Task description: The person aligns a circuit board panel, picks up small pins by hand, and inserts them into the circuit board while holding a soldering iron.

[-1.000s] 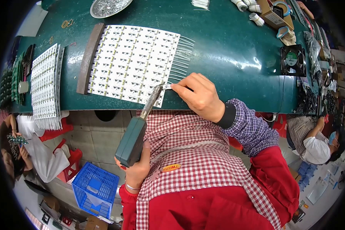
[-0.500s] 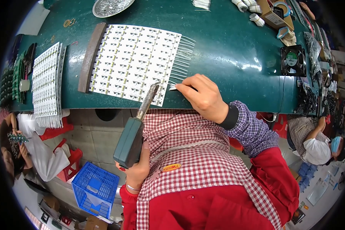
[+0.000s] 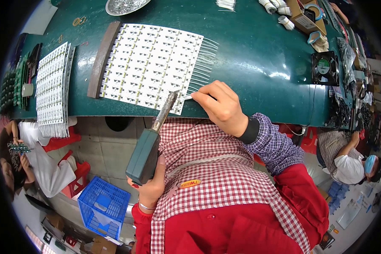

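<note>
- While I follow along from the head camera, the left hand [image 3: 153, 187] has its fingers wrapped tightly around a dark green soldering iron [image 3: 142, 151], with the shaft slanting up and away from the person.
- The right hand [image 3: 223, 106] has its thumb and forefinger pinched together on a thin white lead wire [image 3: 188, 97], whose free end points at the near part of the panel's right edge.
- I find the white circuit-board panel [image 3: 150, 63] flat on the green worktable [image 3: 258, 76], a dark bar [image 3: 104, 59] along its left side and a fringe of lead wires [image 3: 204, 59] sticking out on its right.
- What has changed: a second ago the iron tip [image 3: 174, 95] met the wire at the edge; now it sits a little inward, over the panel. I cannot tell whether it touches the surface.
- Compared with half a second ago, the pinched wire lies closer to the edge.
- I take that to mean tip and wire are apart for the moment, with this lead not yet fixed, though its end is too small for me to be sure.
- A stack of similar panels [image 3: 51, 86] hangs over the table edge at left, its wires pointing down.
</note>
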A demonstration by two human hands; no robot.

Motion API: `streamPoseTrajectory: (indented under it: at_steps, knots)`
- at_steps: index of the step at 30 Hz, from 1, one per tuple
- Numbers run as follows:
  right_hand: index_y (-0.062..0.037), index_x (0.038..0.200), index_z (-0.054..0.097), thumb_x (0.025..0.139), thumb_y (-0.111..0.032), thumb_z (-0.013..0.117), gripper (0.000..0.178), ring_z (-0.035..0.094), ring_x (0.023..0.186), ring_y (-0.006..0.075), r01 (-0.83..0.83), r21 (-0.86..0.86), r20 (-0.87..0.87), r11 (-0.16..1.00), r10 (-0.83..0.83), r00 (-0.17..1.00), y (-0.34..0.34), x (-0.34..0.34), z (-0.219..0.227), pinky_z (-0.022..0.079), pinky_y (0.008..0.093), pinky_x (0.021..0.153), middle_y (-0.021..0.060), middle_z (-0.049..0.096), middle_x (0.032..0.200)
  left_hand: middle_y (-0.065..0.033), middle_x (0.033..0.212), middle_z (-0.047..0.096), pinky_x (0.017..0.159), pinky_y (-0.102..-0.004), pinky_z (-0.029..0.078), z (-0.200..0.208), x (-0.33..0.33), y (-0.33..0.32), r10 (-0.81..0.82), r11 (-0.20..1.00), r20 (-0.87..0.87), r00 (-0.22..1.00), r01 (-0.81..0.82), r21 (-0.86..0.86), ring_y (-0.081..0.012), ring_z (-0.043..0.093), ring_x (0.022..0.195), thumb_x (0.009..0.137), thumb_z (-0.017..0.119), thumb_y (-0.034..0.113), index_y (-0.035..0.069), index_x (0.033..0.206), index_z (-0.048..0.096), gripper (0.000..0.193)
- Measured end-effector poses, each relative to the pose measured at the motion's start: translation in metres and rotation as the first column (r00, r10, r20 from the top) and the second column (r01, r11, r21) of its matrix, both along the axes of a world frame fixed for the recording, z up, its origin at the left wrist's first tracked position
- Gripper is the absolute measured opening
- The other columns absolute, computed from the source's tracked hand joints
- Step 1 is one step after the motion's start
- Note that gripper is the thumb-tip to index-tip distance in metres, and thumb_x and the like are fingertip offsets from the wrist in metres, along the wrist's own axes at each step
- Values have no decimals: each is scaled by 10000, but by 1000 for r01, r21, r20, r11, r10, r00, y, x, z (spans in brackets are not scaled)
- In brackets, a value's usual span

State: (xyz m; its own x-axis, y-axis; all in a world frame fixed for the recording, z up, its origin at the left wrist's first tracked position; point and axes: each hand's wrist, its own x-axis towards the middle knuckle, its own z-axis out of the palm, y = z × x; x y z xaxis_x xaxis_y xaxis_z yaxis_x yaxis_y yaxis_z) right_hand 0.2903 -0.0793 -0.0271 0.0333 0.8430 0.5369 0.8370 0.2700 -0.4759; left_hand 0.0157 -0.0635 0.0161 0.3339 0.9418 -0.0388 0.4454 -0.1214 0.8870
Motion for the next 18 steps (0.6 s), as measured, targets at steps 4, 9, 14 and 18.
streamPoseTrajectory:
  at_steps: [4,9,14,18]
  knots:
    - [-20,977,709,718,38,750,269,619,741,231,7,-1,5,1000,-7,1000,1,-1,0,491,350,632,74,637,855,-130,943,761,686,-298,552,-2,1,-1,-18,999,23,1000,17,47,-206,729,757,793,798,45,-39,1054,734,281]
    - [-25,978,711,720,27,748,266,614,741,225,10,-9,32,1000,-9,999,1,-1,0,485,344,632,66,634,857,-139,1080,735,835,-334,544,3,-5,-4,-78,992,-33,996,75,-97,-210,701,942,882,769,98,-39,1175,695,332]
    - [-26,981,711,718,23,740,269,614,748,224,2,-9,47,1000,-2,999,1,-1,-1,483,346,635,63,636,867,-116,850,744,600,-298,525,-12,0,-2,-58,992,16,998,56,114,-209,701,635,796,793,56,-27,967,736,198]
    - [-25,983,711,717,20,733,271,614,749,226,-2,-7,48,1000,3,999,0,-1,-2,483,348,639,64,638,871,-115,832,735,584,-308,515,-6,3,0,-58,998,32,998,56,37,-220,684,614,807,787,68,-14,955,729,179]
